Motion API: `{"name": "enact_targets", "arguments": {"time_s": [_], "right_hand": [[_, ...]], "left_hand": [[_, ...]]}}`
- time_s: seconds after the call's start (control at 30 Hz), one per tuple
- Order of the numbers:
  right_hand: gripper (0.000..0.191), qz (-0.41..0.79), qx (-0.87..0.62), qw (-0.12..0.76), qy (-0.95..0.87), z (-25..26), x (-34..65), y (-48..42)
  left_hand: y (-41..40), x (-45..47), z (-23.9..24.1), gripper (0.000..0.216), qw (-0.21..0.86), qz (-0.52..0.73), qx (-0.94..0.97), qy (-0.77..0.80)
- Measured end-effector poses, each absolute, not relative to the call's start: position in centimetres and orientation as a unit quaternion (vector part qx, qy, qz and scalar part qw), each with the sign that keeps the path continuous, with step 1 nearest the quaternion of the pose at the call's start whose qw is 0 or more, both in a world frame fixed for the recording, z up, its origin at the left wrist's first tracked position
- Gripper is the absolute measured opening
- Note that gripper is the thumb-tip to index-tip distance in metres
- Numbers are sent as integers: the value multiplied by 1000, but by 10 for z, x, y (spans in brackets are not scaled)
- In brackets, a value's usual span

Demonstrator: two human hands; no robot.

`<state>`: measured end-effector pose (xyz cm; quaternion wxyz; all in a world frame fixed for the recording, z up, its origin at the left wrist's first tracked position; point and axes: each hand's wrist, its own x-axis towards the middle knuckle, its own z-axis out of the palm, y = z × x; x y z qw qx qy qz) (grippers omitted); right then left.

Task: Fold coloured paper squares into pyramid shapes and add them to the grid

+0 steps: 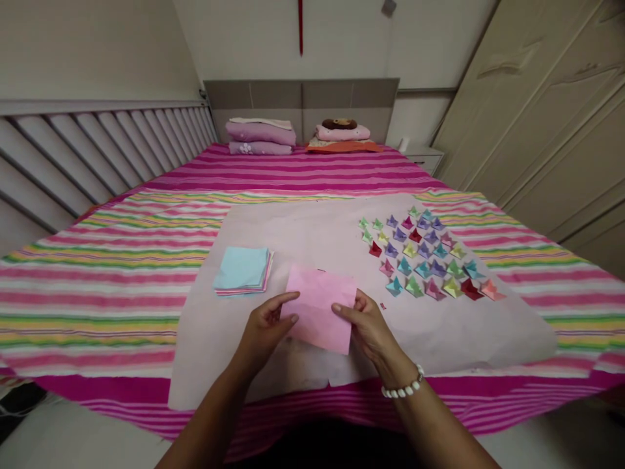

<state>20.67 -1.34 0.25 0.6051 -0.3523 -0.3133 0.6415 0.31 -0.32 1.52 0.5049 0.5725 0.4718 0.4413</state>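
Observation:
A flat, square sheet of pink origami paper (319, 306) is held up at a slight tilt in front of me. My right hand (367, 324) pinches its right edge, thumb on the near face and fingers behind. At the left edge, my left hand (266, 326) has its thumb and index fingertip on the paper, the other fingers curled and partly hidden. To the left lies a stack of square paper (241, 268), light blue on top with pink and white edges below. Several small folded paper pieces in many colours (424, 251) stand in rows at the right.
A large pale sheet (312, 225) covers part of the striped bed (122, 273). A tiny red scrap (383, 306) lies right of my right hand. Folded purple bedding (261, 133) and a pink pile (343, 133) sit by the headboard (278, 98). A slatted rail (112, 146) borders the left.

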Motion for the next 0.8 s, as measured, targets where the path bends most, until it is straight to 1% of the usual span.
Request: {"name": "enact_targets", "arguments": {"time_s": [0.17, 0.23, 0.3, 0.4, 0.5, 0.53, 0.6, 0.63, 0.67, 0.7, 0.73, 0.8], "right_hand": [[52, 627, -373, 615, -300, 4, 209, -10], [57, 596, -399, 629, -300, 5, 209, -11], [59, 566, -417, 635, -322, 6, 210, -12], [55, 551, -410, 621, -378, 5, 211, -14], [51, 545, -423, 575, -440, 2, 214, -13], [45, 528, -439, 559, -465, 1, 214, -13], [27, 464, -471, 542, -519, 1, 216, -12], [19, 425, -481, 543, -541, 2, 216, -12], [14, 394, -485, 547, -557, 4, 216, -12], [14, 380, -484, 553, -562, 6, 216, -12], [15, 388, -479, 557, -556, 8, 215, -13], [18, 454, -465, 558, -516, 10, 213, -14]], "left_hand": [[-6, 0, 20, 45, 492, 391, 623, 466], [-6, 1, 21, 41, 480, 391, 617, 486], [-6, 1, 20, 32, 465, 398, 606, 509], [-4, 1, 18, 19, 436, 422, 610, 510], [-2, -1, 17, 15, 381, 452, 632, 501], [-2, -1, 17, 15, 360, 457, 636, 507], [-2, -2, 19, 15, 334, 457, 636, 525], [-3, -2, 21, 16, 336, 454, 632, 530], [-3, -2, 22, 17, 356, 451, 623, 531], [-4, -2, 24, 19, 393, 449, 605, 527], [-6, -1, 26, 21, 443, 447, 579, 518], [-8, 2, 29, 29, 544, 445, 514, 492]]}}
